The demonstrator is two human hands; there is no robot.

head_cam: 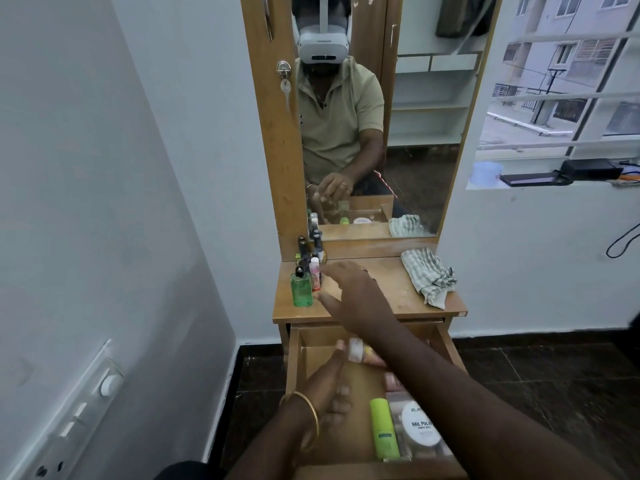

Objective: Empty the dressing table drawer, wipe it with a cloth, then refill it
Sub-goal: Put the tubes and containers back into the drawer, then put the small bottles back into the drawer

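Tabletop (398, 289): right hand (349, 289) open near bottles (306, 271).

wooden tabletop (388, 289), bottles (306, 271), striped cloth (427, 273)

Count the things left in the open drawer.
3 clearly: a green tube and a white nail-polish tub at the front, plus a blurred item at the left hand. The right arm may hide more.

A single wide-angle camera, worn on the person's head, looked forward and down over the open drawer (294, 358) close below and the dressing table (398, 289) top just beyond. Straight ahead, the mirror (408, 188) faced the lens, reflecting the headset (323, 45) itself.
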